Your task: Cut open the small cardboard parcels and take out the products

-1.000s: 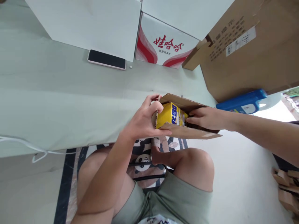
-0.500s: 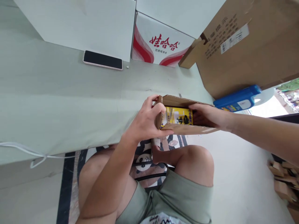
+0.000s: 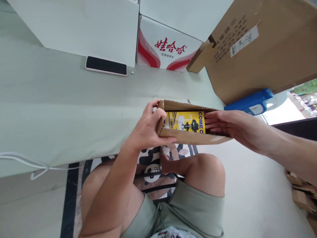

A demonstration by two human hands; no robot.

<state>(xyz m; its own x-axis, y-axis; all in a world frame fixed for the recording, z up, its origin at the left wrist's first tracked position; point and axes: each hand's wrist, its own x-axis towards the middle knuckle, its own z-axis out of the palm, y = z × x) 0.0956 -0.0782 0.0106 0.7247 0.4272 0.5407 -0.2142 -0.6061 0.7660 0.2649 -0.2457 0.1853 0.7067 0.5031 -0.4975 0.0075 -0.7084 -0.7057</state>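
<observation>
My left hand [image 3: 151, 127] grips the left end of a narrow open cardboard box [image 3: 195, 138], fingers on the far side and thumb along the near wall. Inside the box lies a yellow printed packet [image 3: 188, 121] with a dark hat figure and the letters "COME". From the right, my right hand [image 3: 230, 125] reaches into the box's right end. Its fingers are stretched out, the tips at the packet's right edge. The box is held above my knees, by the table's front edge.
On the pale green tabletop [image 3: 74, 96] lies a phone [image 3: 106, 66]. White cartons and a red-and-white water carton [image 3: 165, 46] stand behind. At right are a large cardboard box [image 3: 247, 59] and a blue bottle [image 3: 250, 101]. A white cable [image 3: 24, 158] hangs over the left edge; cardboard pieces [image 3: 300, 195] lie at lower right.
My right hand has drawn back a little and its fingers have straightened, so more of the packet shows. The left end of the box has shifted slightly left with my left hand.
</observation>
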